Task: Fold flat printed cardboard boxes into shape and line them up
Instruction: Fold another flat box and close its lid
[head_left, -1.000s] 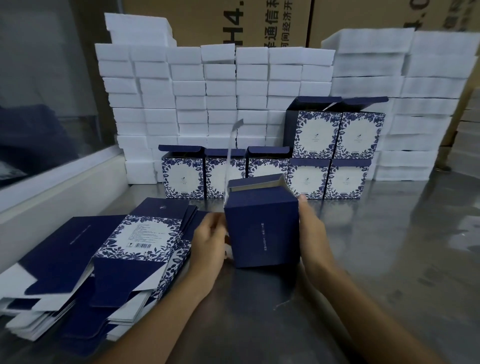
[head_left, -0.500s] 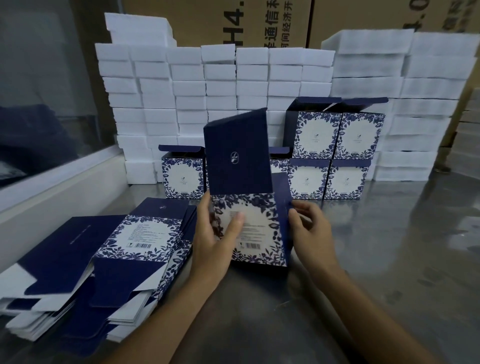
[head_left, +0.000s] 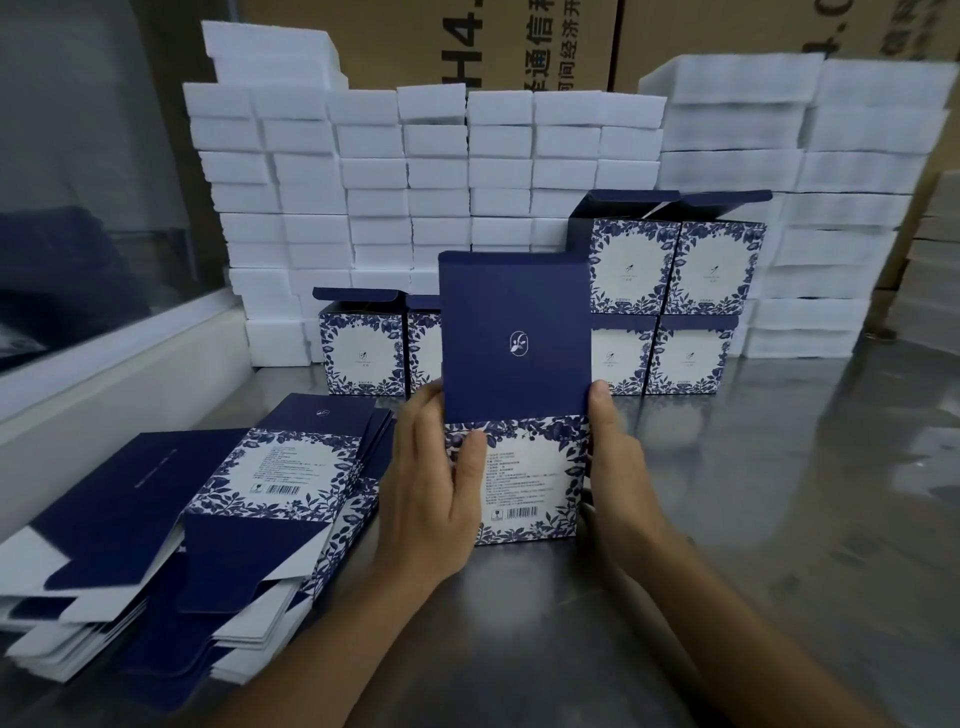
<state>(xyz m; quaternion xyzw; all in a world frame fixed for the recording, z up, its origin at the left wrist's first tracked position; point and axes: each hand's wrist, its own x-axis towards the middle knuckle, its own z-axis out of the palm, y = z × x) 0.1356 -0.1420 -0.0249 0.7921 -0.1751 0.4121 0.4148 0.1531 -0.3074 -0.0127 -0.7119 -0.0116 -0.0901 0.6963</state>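
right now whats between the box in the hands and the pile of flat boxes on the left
Only the left hand, gripping the box on its left side; it overlaps the pile of flat boxes in the head view.

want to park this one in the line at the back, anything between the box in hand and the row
Nothing visible does. Both the left hand and right hand grip the box, and bare table lies between it and the row of folded boxes.
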